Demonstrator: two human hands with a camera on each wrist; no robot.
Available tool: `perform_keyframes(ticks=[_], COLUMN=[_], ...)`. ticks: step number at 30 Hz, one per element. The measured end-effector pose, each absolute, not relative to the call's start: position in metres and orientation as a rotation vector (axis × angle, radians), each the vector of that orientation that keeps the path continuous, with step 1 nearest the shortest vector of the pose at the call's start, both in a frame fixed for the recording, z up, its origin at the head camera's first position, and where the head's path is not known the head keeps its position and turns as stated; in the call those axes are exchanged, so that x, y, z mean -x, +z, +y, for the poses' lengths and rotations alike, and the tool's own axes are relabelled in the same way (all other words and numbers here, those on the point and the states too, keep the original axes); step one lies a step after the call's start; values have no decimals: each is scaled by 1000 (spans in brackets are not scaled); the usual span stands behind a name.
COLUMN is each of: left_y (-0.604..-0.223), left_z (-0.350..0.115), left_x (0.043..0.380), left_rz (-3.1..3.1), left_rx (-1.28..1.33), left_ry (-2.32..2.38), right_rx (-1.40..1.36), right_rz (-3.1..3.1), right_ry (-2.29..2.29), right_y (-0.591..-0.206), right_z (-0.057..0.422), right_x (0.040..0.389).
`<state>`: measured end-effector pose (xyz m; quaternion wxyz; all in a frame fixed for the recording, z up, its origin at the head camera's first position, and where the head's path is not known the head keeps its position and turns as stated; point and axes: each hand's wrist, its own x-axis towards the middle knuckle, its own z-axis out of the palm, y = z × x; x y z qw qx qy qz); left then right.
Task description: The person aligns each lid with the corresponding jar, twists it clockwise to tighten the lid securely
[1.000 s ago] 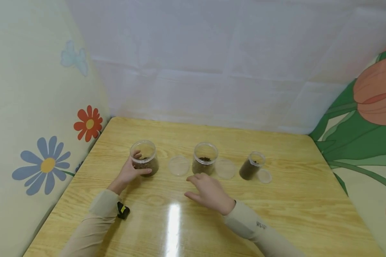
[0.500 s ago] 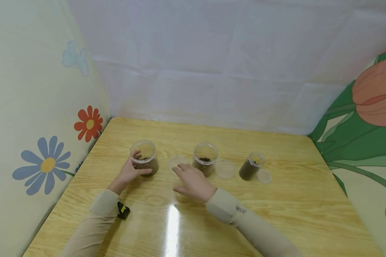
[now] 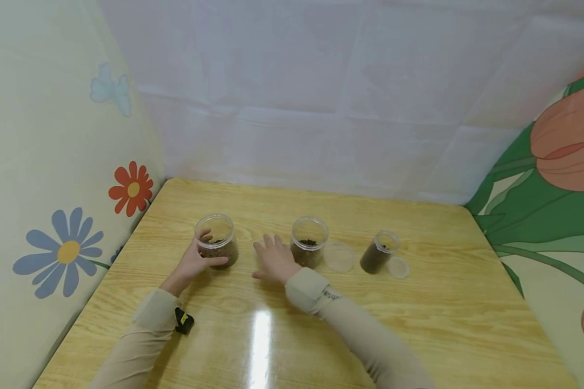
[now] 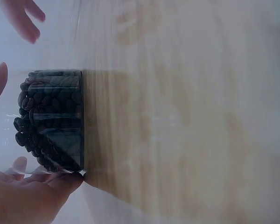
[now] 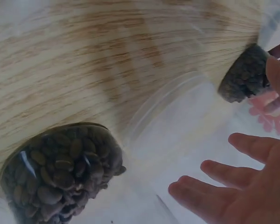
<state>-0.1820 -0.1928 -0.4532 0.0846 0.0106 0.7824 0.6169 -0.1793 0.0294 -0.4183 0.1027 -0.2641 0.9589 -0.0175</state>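
A clear wide-mouthed jar [image 3: 217, 240], part filled with dark beans [image 4: 51, 121], stands uncapped at the left of the table. My left hand [image 3: 193, 263] holds it, thumb on the near side and fingers around the back. Between this jar and a similar middle jar [image 3: 309, 243], my right hand [image 3: 276, 261] hovers with fingers spread and nothing gripped. Under it lies a round translucent lid [image 5: 172, 109], mostly hidden by the hand in the head view. In the right wrist view the right fingertips [image 5: 179, 189] are close over that lid.
Right of the middle jar lies a second clear lid [image 3: 339, 257]. Farther right stands a narrower jar [image 3: 379, 252] with dark contents, a small lid [image 3: 398, 267] beside it. A white sheet [image 3: 292, 108] hangs behind the wooden table [image 3: 418, 324].
My right hand has moved left and slightly away from me, from in front of the middle jar to over the lid at its left. My left hand stays on its jar.
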Motion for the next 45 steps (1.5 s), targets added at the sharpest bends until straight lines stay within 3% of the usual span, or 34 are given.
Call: perform_keyframes(ticks=[6, 16, 30, 40, 45], left_y=[-442, -467, -470, -447, -461], left_z=[-189, -196, -198, -191, -194], left_x=[177, 188, 188, 180, 185], left_rz=[2338, 2357, 2355, 2313, 2355], left_rx=[-23, -31, -36, -16, -49], left_ry=[1827, 1827, 1832, 1836, 1821], right_rx=[726, 598, 453, 481, 560], right_rz=[2825, 2857, 2840, 2855, 2859], right_ry=[-26, 7, -36, -92, -106], right_y=[-427, -432, -440, -447, -449], right_z=[19, 12, 4, 3, 6], right_x=[192, 202, 207, 210, 212])
